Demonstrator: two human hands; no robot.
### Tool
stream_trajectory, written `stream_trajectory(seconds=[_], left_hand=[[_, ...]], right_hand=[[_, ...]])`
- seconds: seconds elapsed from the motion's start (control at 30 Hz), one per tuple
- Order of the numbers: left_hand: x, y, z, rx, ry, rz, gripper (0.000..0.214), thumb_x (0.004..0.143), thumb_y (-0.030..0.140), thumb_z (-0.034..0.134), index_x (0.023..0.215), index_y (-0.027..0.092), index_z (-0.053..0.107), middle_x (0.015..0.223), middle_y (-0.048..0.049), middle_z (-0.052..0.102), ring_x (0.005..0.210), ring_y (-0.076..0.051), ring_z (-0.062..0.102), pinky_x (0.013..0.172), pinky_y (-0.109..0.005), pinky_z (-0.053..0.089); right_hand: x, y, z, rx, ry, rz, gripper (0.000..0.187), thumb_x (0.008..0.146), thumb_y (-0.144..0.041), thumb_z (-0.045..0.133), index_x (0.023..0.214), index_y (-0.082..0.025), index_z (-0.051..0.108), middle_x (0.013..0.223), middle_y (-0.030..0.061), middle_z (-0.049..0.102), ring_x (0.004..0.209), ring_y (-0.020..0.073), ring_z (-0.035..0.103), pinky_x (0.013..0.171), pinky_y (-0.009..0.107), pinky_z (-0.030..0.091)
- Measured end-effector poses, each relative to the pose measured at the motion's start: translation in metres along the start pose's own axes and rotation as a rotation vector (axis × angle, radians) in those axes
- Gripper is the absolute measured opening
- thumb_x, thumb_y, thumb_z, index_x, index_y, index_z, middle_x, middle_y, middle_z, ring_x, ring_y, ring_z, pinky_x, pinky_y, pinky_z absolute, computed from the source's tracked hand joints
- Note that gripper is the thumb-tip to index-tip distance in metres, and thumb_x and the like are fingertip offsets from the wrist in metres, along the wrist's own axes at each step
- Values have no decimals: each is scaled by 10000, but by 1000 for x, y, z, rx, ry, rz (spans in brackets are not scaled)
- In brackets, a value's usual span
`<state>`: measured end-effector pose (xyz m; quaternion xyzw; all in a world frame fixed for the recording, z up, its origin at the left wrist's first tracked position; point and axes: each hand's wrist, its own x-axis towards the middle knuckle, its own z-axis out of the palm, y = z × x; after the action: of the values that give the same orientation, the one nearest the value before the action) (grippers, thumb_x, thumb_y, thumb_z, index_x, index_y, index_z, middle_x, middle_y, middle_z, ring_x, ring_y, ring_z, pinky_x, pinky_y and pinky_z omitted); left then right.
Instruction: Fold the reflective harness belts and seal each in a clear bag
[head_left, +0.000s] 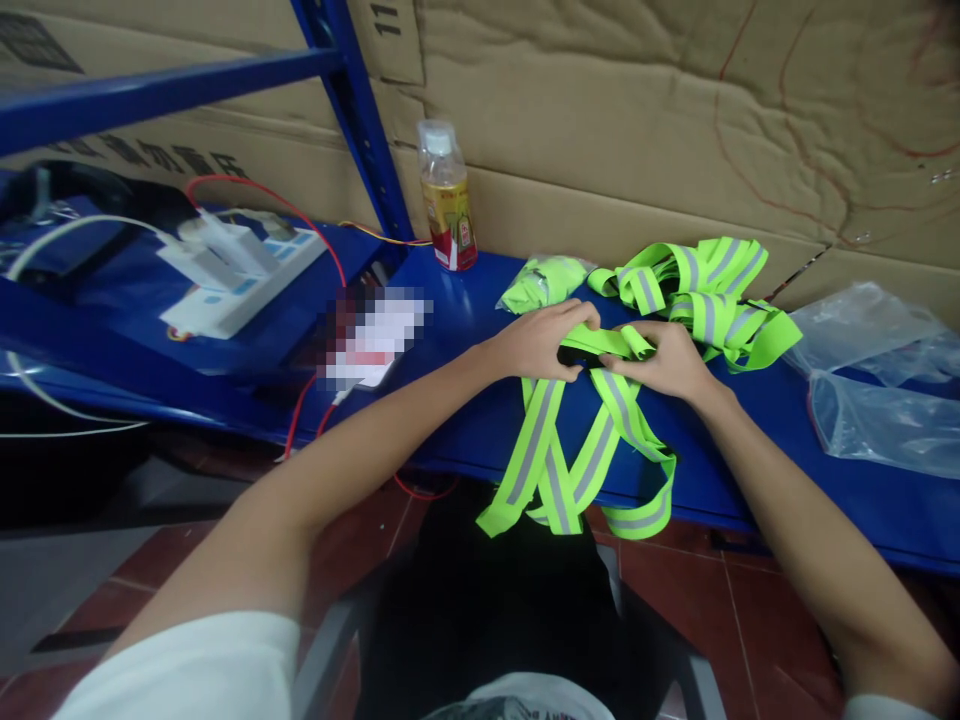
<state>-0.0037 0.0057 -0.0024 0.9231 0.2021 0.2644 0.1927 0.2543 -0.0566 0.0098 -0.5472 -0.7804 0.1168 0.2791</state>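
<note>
Both my hands grip one neon-yellow reflective strap (pixel 536 440) with a grey stripe, held over the front part of the blue shelf. My left hand (pixel 541 342) has its fingers curled round the left side of the bunched part. Across from it, my right hand (pixel 654 358) pinches the right side, where a short end curls up. Something black shows between the hands; its shape is partly hidden. Loops and ends of the strap dangle over the shelf's front edge. Just behind my hands lies a heap of similar reflective straps (pixel 709 290), beside a clear bag of neon-yellow material (pixel 546 283).
A drink bottle (pixel 448 210) stands at the back against the cardboard. Left are a phone (pixel 379 335) on a red cable and a white power strip (pixel 244 285) with plugs. Clear plastic bags (pixel 885 400) lie right. The blue shelf (pixel 465 420) ends above my lap.
</note>
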Motion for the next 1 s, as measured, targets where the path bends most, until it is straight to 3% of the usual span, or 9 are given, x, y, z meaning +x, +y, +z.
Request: stream_trajectory(seconds=[0.23, 0.33, 0.43, 0.5, 0.63, 0.73, 0.83, 0.93, 1.0], left_hand=[[0, -4, -4, 67, -35, 23, 440, 823, 291, 748, 1259, 231, 747, 1345, -101, 695, 1128, -269, 704, 939, -388, 533], [0, -2, -3, 206, -31, 113, 334, 876, 283, 710, 1183, 202, 815, 1364, -148, 671, 1191, -314, 661, 1002, -452, 495], [2, 3, 1, 364, -40, 186, 257, 885, 274, 696, 1083, 197, 842, 1236, -160, 676, 1211, -366, 608, 1015, -505, 442], [5, 5, 4, 369, -107, 193, 264, 881, 237, 672, 1084, 190, 833, 1100, -135, 685, 1103, -334, 623, 958, -467, 448], [11, 5, 10, 302, -194, 169, 205, 861, 207, 622, 953, 158, 798, 866, -93, 660, 915, -284, 625, 855, -414, 458], [13, 3, 11, 212, -154, 159, 153, 867, 241, 609, 831, 182, 745, 791, -75, 642, 851, -264, 617, 822, -403, 451], [14, 1, 9, 40, -111, 67, 226, 909, 218, 507, 759, 203, 676, 744, -45, 635, 769, -219, 600, 783, -377, 432], [12, 2, 5, -168, -64, -78, 291, 953, 185, 398, 797, 205, 642, 727, -13, 638, 708, -180, 581, 746, -348, 415], [11, 6, 4, -236, -43, -124, 260, 987, 222, 409, 832, 205, 617, 727, 1, 631, 690, -167, 572, 717, -334, 399]], right_hand=[[2, 13, -6, -35, 28, 46, 426, 776, -538, 849, 973, -161, 839, 818, 65, 809, 694, 263, 702, 634, 360, 487], [2, 12, -7, -71, 6, 9, 394, 792, -522, 854, 969, -171, 854, 894, 78, 842, 768, 304, 762, 670, 377, 529], [1, 7, -10, -82, -23, -48, 378, 832, -515, 848, 1036, -197, 871, 1020, 87, 862, 898, 342, 805, 787, 414, 582], [1, 1, -12, -46, -9, -23, 403, 855, -540, 844, 1085, -209, 874, 1045, 85, 863, 910, 339, 805, 812, 428, 585], [3, -12, -10, 82, 178, 70, 367, 901, -594, 806, 968, -235, 848, 780, 56, 788, 692, 274, 703, 655, 408, 505], [6, -21, -4, 142, 297, -29, 327, 912, -548, 804, 779, -260, 724, 758, 58, 734, 711, 266, 664, 690, 420, 496], [9, -26, 3, 68, 181, -157, 301, 911, -451, 790, 735, -260, 636, 804, 58, 731, 767, 269, 675, 774, 429, 497], [10, -27, 7, -45, 22, -164, 276, 900, -385, 741, 712, -251, 588, 735, 42, 697, 672, 235, 626, 717, 403, 449], [10, -26, 8, -82, -20, -151, 253, 876, -364, 719, 709, -250, 569, 706, 35, 671, 642, 224, 599, 678, 385, 418]])
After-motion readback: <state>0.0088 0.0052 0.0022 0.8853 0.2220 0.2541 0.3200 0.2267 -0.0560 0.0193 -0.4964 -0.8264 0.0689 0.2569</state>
